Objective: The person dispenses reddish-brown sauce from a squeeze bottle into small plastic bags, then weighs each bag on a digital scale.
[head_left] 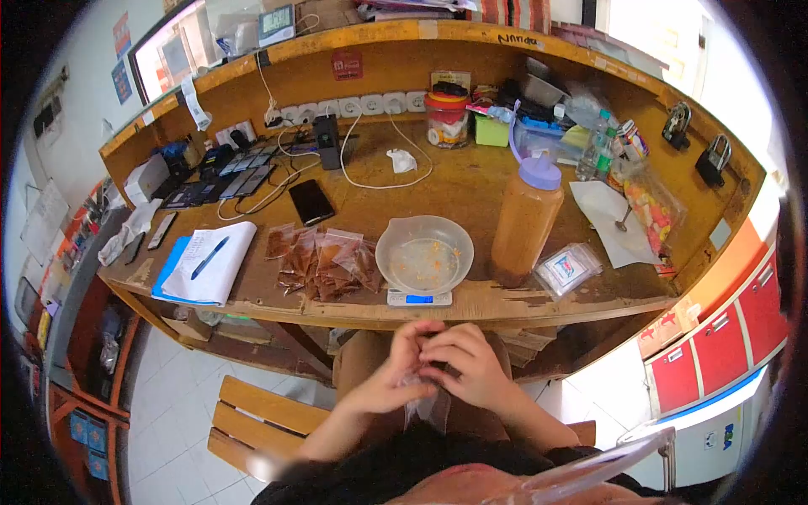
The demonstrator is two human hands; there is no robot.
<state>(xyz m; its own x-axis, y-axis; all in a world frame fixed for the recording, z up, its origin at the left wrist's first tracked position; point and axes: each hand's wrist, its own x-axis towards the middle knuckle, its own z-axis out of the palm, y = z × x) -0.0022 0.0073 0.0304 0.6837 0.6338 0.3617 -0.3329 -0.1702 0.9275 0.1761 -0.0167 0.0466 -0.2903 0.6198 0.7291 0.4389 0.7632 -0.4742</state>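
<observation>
Both hands, left hand (389, 374) and right hand (468, 366), pinch the mouth of a small clear plastic bag (423, 406) hanging downward between them above the lap; beyond, bowl (424, 252) sits on scale (418, 297).

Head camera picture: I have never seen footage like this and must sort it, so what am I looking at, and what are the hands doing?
This is one view from a camera worn on a person's head, looking down, with a round fisheye edge. The left hand and right hand meet over the lap, both pinching a small clear plastic bag. Ahead is a wooden counter. On it lie a clear bowl on a small scale, a pile of filled packets, an orange bottle, a notepad with pen and a black phone.
</observation>
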